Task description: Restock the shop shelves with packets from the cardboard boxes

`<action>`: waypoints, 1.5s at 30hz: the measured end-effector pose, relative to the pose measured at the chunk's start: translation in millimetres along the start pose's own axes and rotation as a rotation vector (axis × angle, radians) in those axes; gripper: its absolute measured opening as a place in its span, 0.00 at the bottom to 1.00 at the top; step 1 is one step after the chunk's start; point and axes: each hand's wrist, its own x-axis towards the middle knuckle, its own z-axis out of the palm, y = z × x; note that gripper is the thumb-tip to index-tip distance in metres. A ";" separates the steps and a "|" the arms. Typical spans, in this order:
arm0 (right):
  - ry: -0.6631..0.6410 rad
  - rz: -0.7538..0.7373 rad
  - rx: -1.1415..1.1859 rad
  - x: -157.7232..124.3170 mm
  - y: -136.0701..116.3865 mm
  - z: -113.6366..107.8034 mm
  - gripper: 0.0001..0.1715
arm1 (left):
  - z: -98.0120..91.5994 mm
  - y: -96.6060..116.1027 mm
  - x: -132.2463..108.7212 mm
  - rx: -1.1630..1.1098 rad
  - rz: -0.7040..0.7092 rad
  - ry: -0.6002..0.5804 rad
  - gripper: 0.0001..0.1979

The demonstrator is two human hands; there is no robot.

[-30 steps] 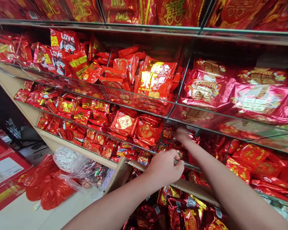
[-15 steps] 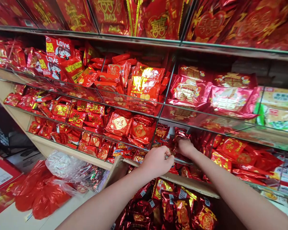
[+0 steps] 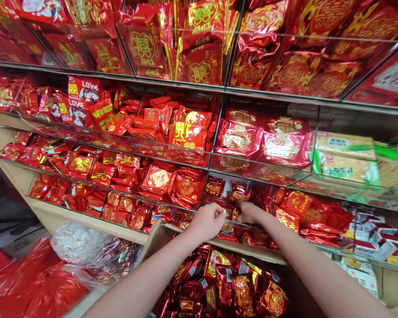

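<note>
My left hand (image 3: pixel 207 221) is closed in a loose fist above the near flap of an open cardboard box (image 3: pixel 248 251), at the front of a low shelf compartment. What it holds, if anything, is hidden. My right hand (image 3: pixel 250 213) reaches into that compartment with bent fingers, its fingertips unclear among the packets. Just behind it a dark red snack packet (image 3: pixel 240 192) stands upright, and another red packet (image 3: pixel 215 187) is to the left. Below my forearms, the box holds many shiny dark red and gold snack packets (image 3: pixel 243 293), several with barcodes showing.
Clear shelf dividers (image 3: pixel 215 128) split rows of red and pink packets. Green-and-cream packs (image 3: pixel 346 154) lie at right, with white-and-red boxes (image 3: pixel 374 240) below. On the left floor are red plastic bags (image 3: pixel 43 278) and a clear bag (image 3: pixel 74 243).
My right hand has moved lower, and the dark red packet that was at its fingers now stands behind it. My left hand stays near the box flap. The view has shifted right and up.
</note>
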 end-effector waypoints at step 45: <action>0.954 -0.027 0.717 -93.1 -74.8 3.8 0.18 | -2.5 -3.7 5.6 -0.912 -0.109 0.428 0.16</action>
